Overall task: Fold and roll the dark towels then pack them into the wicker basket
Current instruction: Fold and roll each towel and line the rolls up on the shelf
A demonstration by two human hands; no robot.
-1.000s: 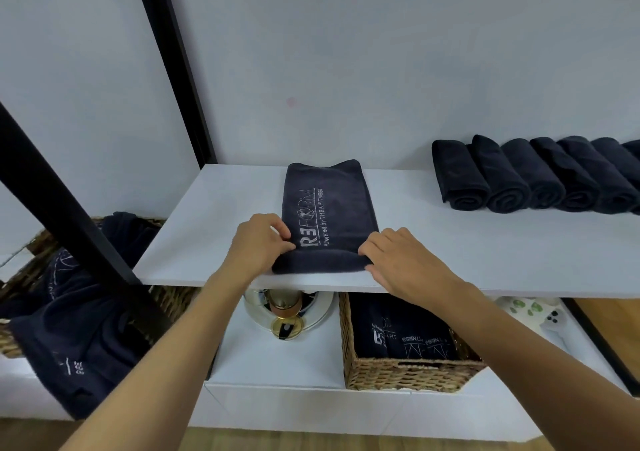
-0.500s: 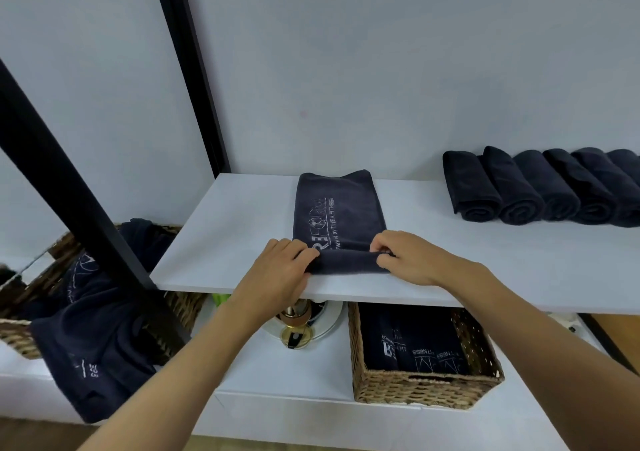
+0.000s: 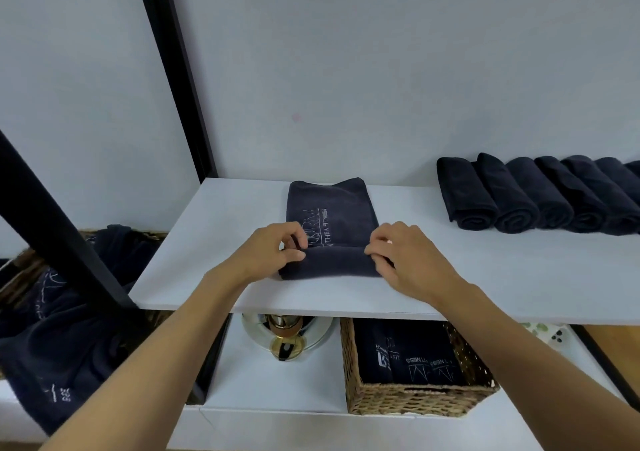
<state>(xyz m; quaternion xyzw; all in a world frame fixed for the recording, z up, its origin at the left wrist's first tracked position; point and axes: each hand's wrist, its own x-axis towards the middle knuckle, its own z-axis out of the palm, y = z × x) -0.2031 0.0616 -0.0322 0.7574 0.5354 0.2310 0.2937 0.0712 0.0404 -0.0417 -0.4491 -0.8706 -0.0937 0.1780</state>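
Observation:
A folded dark navy towel (image 3: 332, 222) with pale printed lettering lies lengthwise on the white shelf (image 3: 502, 277). Its near end is turned over into a short roll. My left hand (image 3: 273, 254) pinches the roll's left end, and my right hand (image 3: 405, 260) grips its right end with curled fingers. Several finished dark rolls (image 3: 540, 196) lie in a row at the shelf's back right. A wicker basket (image 3: 415, 398) with dark towels inside stands on the lower shelf, under my right forearm.
A second wicker basket (image 3: 24, 263) at the left overflows with loose dark towels (image 3: 69, 329). Black frame posts (image 3: 173, 69) cross the left side. A round metal and gold object (image 3: 285, 338) sits on the lower shelf beside the basket.
Both hands have rolled the towel's near end away from me; the roll is thicker and covers more of the lettering. The camera has tilted a little.

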